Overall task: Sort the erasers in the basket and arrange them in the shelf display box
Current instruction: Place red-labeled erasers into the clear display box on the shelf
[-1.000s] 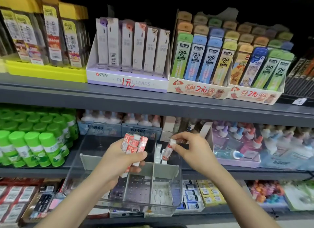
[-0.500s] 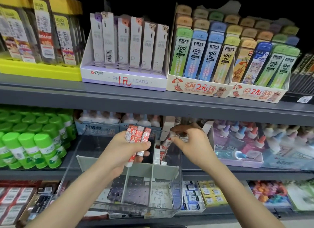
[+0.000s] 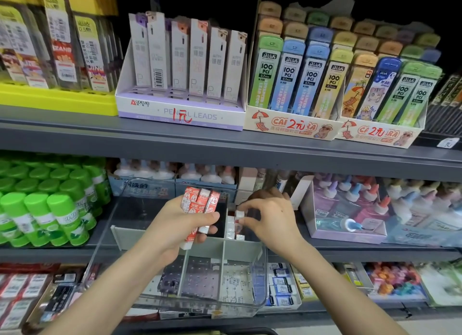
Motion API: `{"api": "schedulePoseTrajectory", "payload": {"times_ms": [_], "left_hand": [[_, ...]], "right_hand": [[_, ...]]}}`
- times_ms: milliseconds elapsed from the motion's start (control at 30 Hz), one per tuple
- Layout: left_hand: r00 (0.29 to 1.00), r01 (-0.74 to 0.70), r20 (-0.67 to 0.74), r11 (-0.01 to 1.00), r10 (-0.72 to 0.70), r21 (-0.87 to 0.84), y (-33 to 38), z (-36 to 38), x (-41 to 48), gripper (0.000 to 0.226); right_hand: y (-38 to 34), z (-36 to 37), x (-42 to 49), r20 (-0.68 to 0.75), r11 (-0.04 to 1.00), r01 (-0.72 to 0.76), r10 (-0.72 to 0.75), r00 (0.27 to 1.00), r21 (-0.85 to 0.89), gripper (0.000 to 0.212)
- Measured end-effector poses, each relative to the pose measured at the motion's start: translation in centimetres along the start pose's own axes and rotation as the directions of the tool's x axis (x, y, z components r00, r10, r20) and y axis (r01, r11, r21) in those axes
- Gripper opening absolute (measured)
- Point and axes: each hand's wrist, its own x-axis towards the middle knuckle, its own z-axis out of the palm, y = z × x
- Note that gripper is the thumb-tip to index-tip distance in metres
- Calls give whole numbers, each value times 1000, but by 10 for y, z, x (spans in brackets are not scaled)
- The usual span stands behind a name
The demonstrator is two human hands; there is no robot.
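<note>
**Right hand on the row, left hand holding stock**

- Your right hand (image 3: 272, 218) pinches one eraser (image 3: 240, 214) between thumb and fingertips. It is over the back-right compartment of the clear display box (image 3: 260, 284), just behind the cross divider (image 3: 240, 249).
- Under it, a short row of erasers (image 3: 231, 231) stands on end, white ends up. The row runs front to back along the centre partition.
- Your left hand (image 3: 175, 231) grips a bundle of erasers (image 3: 200, 202), long axes near upright, over the back-left compartment. It is just beside the right hand.
- Your fingers hide the pinched eraser's tilt.
- Judgement: the next slot lies straight down from your right fingertips, at the row's back end. Lower the eraser end-first, long axis vertical. The right hand is nearer; the left only feeds.
</note>
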Motion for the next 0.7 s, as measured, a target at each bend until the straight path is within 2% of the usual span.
{"api": "schedulePoseTrajectory", "payload": {"times_ms": [267, 400, 533, 633, 700], "left_hand": [[1000, 12, -7, 1000, -12, -5, -3, -2, 2, 23], [1000, 18, 2, 1000, -18, -8, -2, -1, 2, 23], [1000, 23, 2, 1000, -23, -18, -1, -2, 0, 23], [1000, 20, -10, 1000, -20, -19, -1, -3, -1, 23], [1000, 19, -14, 1000, -20, -18, -2, -4, -1, 24]], "right_hand": [[0, 7, 8, -3, 984, 69, -71, 998, -162, 35], [2, 9, 8, 1, 987, 65, -65, 998, -148, 32], [8, 0, 3, -22, 994, 90, -92, 996, -59, 15], [4, -6, -1, -22, 996, 87, -87, 996, -4, 22], [-1, -1, -3, -32, 991, 109, -111, 993, -72, 29]]}}
